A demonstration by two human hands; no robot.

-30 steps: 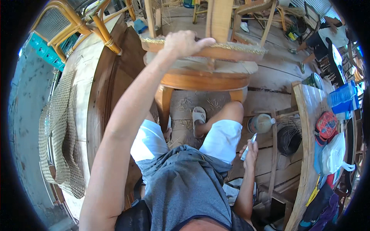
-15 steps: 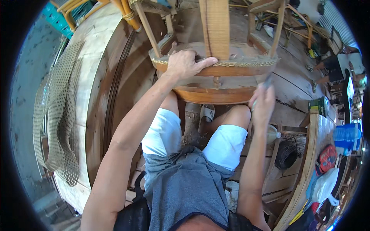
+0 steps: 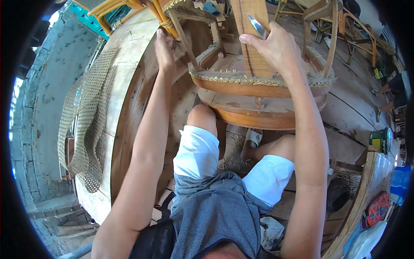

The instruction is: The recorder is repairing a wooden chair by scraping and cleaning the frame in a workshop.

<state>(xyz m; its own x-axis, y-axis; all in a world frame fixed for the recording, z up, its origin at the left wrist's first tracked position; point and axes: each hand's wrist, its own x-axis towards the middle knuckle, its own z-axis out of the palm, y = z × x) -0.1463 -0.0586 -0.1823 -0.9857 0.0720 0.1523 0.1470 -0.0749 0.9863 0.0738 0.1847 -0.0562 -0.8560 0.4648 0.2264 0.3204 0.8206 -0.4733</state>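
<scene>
A wooden chair frame (image 3: 246,90) with a curved front and a frayed woven strip along its edge stands before my knees. A flat wooden board (image 3: 252,52) rises from its middle. My right hand (image 3: 278,49) is closed on a tool with a shiny pointed metal blade (image 3: 258,26), held in front of the board's upper part; its handle is hidden in the palm. My left hand (image 3: 165,52) is off the seat edge, beside the frame's left upright and a rattan leg. Its fingers are stretched up, with nothing visible in them.
Woven cane sheeting (image 3: 88,116) drapes over a pale wooden surface (image 3: 129,52) at left. A rattan chair (image 3: 125,15) stands at the far left. On the right are a bench edge (image 3: 360,196), a green can (image 3: 381,140), a dark round container (image 3: 337,194) and a blue container (image 3: 400,183).
My left hand has left the seat edge and moved up and left. The right hand has risen with the bladed tool from the seat's right side to the board. The view has shifted.
</scene>
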